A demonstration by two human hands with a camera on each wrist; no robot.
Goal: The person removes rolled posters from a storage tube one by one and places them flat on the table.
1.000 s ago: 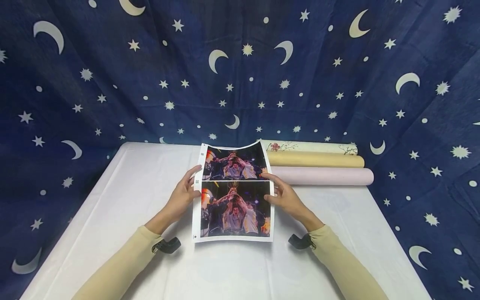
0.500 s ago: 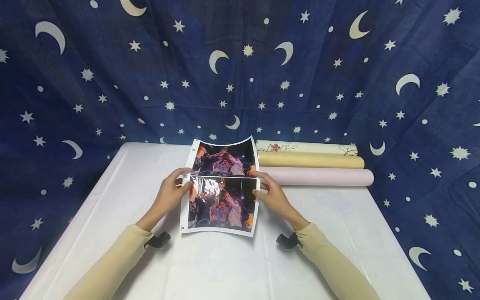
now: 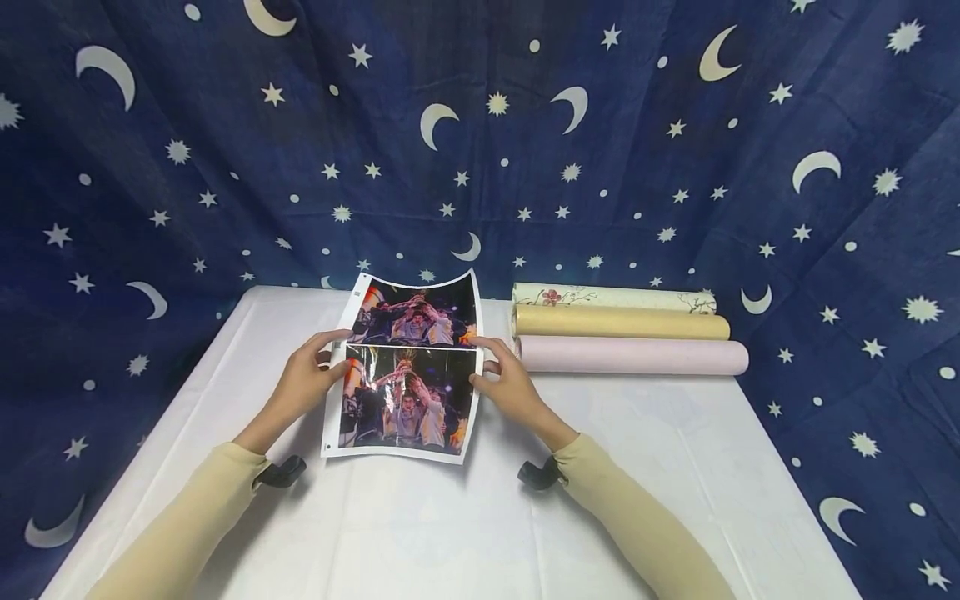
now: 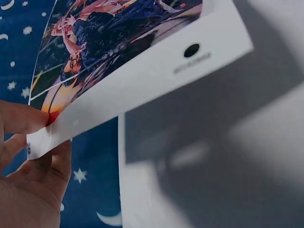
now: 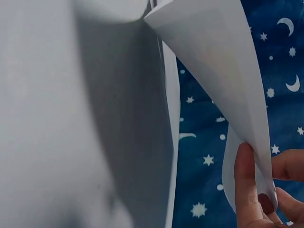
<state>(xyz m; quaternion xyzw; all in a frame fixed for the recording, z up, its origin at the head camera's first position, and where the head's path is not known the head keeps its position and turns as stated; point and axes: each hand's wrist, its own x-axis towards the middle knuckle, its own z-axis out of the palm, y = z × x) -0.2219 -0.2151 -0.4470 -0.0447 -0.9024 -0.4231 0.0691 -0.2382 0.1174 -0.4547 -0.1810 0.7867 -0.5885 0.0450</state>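
Photo sheet (image 3: 405,371), blurred print (image 4: 192,63), perhaps letters

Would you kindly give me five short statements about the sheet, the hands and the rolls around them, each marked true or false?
1. The left hand and the right hand pinch opposite edges of the printed sheet. True.
2. The printed sheet lies perfectly flat. False: it is bowed, and held up above the white table.
3. The pink roll, the gold roll and the flowered roll lie side by side. True.
4. The gold roll is the nearest of the three to the person. False: the pink roll is; the gold roll lies in the middle.
5. The blue cloth has pale moons and stars. True.
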